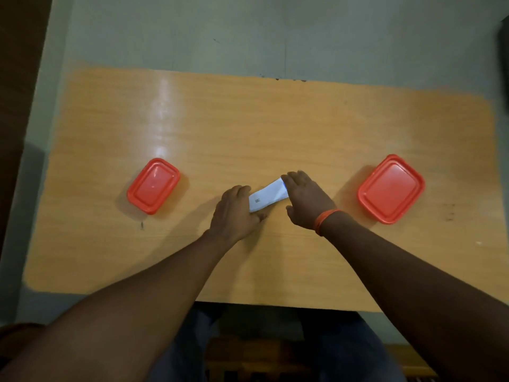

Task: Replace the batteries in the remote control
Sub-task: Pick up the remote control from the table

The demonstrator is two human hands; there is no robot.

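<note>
White remote [266,197] lies slantwise at table [275,128] centre, label side up – back faces me for cover access. My left hand [234,216] clasps near end, right hand [305,202] clasps far end, steadying. Lidded red boxes left [153,186] and right [390,188], well apart – probably battery stores, both closed.

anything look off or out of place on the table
Nothing stands out. The white remote lies at an angle between the left hand and right hand, back side up. Both red containers sit lidded, nothing spilled.
</note>
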